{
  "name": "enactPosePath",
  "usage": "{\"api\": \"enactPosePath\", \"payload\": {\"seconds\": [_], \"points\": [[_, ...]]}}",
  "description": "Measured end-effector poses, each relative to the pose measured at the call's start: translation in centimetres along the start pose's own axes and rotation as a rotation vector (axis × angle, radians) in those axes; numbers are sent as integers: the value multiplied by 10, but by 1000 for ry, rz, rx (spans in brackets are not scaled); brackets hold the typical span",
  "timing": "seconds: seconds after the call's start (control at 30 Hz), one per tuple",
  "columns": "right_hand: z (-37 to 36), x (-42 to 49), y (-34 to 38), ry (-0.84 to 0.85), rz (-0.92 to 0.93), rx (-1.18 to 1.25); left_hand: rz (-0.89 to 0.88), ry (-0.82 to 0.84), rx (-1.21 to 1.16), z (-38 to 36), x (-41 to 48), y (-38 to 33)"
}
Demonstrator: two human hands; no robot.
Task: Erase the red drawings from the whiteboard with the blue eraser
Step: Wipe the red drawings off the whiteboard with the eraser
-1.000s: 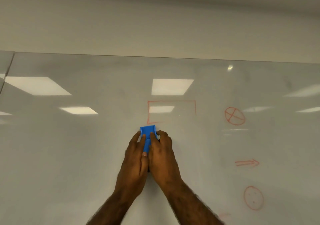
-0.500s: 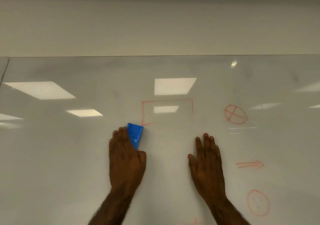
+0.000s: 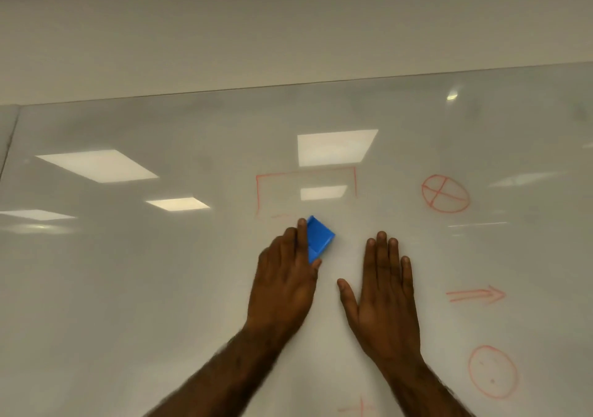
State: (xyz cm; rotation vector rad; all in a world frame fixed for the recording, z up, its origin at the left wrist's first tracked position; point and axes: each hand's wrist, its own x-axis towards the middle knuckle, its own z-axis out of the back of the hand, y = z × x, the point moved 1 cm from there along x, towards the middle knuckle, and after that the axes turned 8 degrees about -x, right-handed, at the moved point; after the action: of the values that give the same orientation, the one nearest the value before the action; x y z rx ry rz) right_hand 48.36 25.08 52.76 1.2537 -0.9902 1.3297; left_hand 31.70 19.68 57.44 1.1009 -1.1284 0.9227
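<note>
Though faint, rectangle (image 3: pixel 288 192) above blue eraser (image 3: pixel 319 238)

Two hands (image 3: pixel 282 278) (image 3: pixel 385 298), one blue eraser (image 3: pixel 320 238), five red drawings (image 3: pixel 258 192) (image 3: pixel 445 193) (image 3: pixel 476 294) (image 3: pixel 492 371) (image 3: pixel 361 408).

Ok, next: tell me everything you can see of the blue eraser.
The blue eraser is a bright blue block, plastic by its look, with a raised rim around a recessed back. It sits turned diagonally against the whiteboard, one corner pointing right, just below the faded bottom edge of the red rectangle. The left hand holds it, fingers over its left side, thumb at its lower end.
</note>
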Motion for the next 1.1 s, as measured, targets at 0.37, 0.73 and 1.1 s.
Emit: {"api": "enactPosePath", "payload": {"seconds": [0.37,0.73,1.1], "points": [[-3,2,-1,-27,6,21,185,24,53,32,100,85],[-9,0,-1,-33,9,39,6,25,131,30,67,80],[-2,1,4,-3,-1,34,-17,84,25,2,49,18]]}}
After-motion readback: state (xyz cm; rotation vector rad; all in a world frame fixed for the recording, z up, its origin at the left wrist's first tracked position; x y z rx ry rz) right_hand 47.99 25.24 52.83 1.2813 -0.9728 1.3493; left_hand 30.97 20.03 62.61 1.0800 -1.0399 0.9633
